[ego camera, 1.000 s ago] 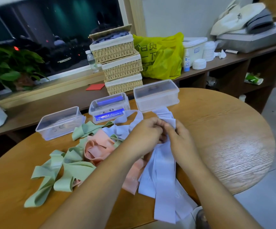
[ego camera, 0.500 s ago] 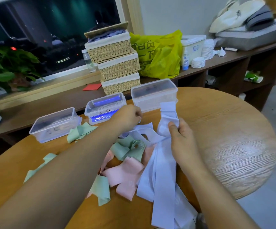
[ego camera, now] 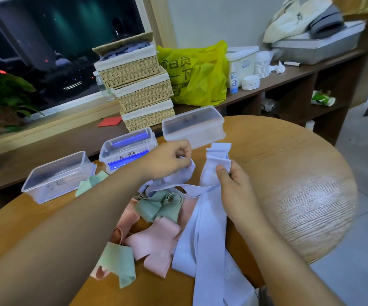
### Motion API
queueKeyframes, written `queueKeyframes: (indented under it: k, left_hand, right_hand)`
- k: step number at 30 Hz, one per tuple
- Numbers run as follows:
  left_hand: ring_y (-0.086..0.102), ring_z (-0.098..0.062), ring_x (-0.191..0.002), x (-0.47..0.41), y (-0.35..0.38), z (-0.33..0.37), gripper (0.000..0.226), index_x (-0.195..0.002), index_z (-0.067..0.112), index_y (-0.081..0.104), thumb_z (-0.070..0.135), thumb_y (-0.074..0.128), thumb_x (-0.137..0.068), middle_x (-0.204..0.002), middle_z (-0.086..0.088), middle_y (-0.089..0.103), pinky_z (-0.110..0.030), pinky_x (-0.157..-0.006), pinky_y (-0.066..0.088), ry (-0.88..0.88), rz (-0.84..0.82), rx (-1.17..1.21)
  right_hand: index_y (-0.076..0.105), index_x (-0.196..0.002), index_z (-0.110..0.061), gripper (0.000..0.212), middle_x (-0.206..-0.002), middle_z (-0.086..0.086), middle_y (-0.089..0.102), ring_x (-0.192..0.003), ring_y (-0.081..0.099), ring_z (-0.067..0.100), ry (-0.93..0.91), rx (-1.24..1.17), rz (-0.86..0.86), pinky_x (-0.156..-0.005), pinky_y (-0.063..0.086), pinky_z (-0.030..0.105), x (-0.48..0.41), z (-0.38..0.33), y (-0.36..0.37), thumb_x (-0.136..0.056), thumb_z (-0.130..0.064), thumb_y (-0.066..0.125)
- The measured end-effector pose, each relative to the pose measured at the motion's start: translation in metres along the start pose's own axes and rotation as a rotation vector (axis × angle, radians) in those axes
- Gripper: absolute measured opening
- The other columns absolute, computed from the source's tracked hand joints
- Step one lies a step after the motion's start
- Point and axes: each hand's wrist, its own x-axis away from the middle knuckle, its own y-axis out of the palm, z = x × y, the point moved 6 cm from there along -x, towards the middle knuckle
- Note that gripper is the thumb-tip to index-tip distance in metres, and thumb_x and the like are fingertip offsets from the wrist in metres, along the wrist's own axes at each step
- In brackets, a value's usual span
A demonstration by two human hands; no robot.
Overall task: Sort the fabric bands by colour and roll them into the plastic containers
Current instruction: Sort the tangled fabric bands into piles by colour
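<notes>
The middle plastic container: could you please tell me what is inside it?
Through the clear middle container, blue material shows: a roll along the back and a strip along the front. Its marked lid blurs the centre, and the left hand hides the near right corner.

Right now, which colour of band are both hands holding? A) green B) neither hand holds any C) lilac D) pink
C: the left hand pinches one end of the lilac bands and the right hand grips their folded top, while the green bands and pink bands lie loose on the table.
</notes>
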Motion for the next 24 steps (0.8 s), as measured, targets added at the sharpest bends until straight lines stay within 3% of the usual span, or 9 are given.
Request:
queueKeyframes:
  k: [2, 5, 8, 11, 14, 17, 19, 24]
  left_hand:
    - [0.056, -0.023, -0.076, 0.022, -0.015, 0.019, 0.006, -0.091, 0.012, 0.055, 0.008, 0.06, -0.092, -0.087, -0.02, 0.059, -0.039, -0.075, 0.047, 0.072, 0.09, 0.153]
    - [0.05, -0.022, -0.075, 0.049, -0.024, 0.048, 0.006, -0.097, 0.0, 0.053, -0.004, 0.057, -0.097, -0.085, -0.027, 0.051, -0.034, -0.073, 0.04, 0.15, 0.08, 0.296]
    - [0.054, -0.016, -0.074, 0.057, -0.019, 0.06, 0.005, -0.1, 0.001, 0.06, -0.002, 0.064, -0.101, -0.08, -0.004, 0.063, -0.03, -0.075, 0.045, 0.174, 0.0, 0.383]
    - [0.063, -0.018, -0.082, 0.055, -0.004, 0.057, 0.009, -0.104, 0.005, 0.067, 0.012, 0.072, -0.1, -0.088, -0.003, 0.073, -0.04, -0.083, 0.05, 0.12, -0.025, 0.422]
    - [0.062, -0.016, -0.079, 0.053, 0.006, 0.049, 0.006, -0.099, 0.014, 0.071, 0.017, 0.076, -0.098, -0.085, -0.004, 0.071, -0.036, -0.075, 0.05, 0.079, 0.102, 0.422]
    - [0.061, -0.019, -0.081, 0.05, 0.01, 0.043, 0.009, -0.098, 0.015, 0.071, 0.019, 0.079, -0.095, -0.091, -0.018, 0.071, -0.036, -0.076, 0.051, 0.065, 0.225, 0.5]
    - [0.058, -0.018, -0.081, 0.046, 0.012, 0.042, 0.016, -0.099, 0.012, 0.068, 0.018, 0.081, -0.093, -0.09, -0.018, 0.068, -0.036, -0.077, 0.051, 0.067, 0.271, 0.524]
    - [0.052, -0.011, -0.078, 0.04, 0.015, 0.044, 0.031, -0.104, 0.01, 0.06, 0.015, 0.086, -0.088, -0.085, 0.003, 0.059, -0.028, -0.072, 0.049, 0.017, 0.333, 0.574]
  right_hand:
    - [0.067, -0.101, -0.027, 0.022, -0.088, 0.001, 0.069, -0.077, 0.059, 0.012, 0.001, 0.004, 0.01, -0.07, 0.045, 0.035, 0.001, 0.001, 0.001, -0.111, -0.025, 0.047]
    - [0.066, -0.101, -0.023, 0.022, -0.094, 0.015, 0.065, -0.076, 0.054, 0.014, -0.015, 0.021, 0.014, -0.071, 0.043, 0.038, 0.001, 0.002, 0.005, -0.111, -0.026, 0.047]
    - [0.07, -0.111, -0.031, 0.024, -0.101, 0.009, 0.071, -0.089, 0.066, 0.02, -0.02, -0.013, 0.002, -0.082, 0.054, 0.046, 0.003, -0.002, 0.012, -0.108, -0.033, 0.047]
    - [0.072, -0.124, -0.039, 0.029, -0.116, -0.007, 0.076, -0.111, 0.07, 0.018, -0.029, -0.034, -0.036, -0.1, 0.056, 0.056, 0.008, -0.01, 0.019, -0.109, -0.032, 0.047]
    - [0.074, -0.126, -0.035, 0.028, -0.12, -0.007, 0.077, -0.115, 0.072, 0.016, -0.017, -0.122, -0.089, -0.099, 0.058, 0.05, 0.012, -0.017, 0.024, -0.111, -0.026, 0.053]
    - [0.074, -0.128, -0.031, 0.035, -0.12, -0.007, 0.078, -0.113, 0.073, 0.013, 0.015, -0.186, -0.099, -0.091, 0.055, 0.037, 0.012, -0.017, 0.024, -0.111, -0.015, 0.048]
    - [0.072, -0.132, -0.028, 0.039, -0.123, -0.005, 0.078, -0.117, 0.072, 0.015, 0.03, -0.203, -0.096, -0.098, 0.055, 0.041, 0.011, -0.014, 0.023, -0.11, -0.012, 0.044]
    - [0.067, -0.137, -0.029, 0.029, -0.128, -0.007, 0.075, -0.123, 0.069, 0.012, -0.025, -0.151, -0.103, -0.109, 0.053, 0.05, 0.008, -0.019, 0.02, -0.112, -0.026, 0.054]
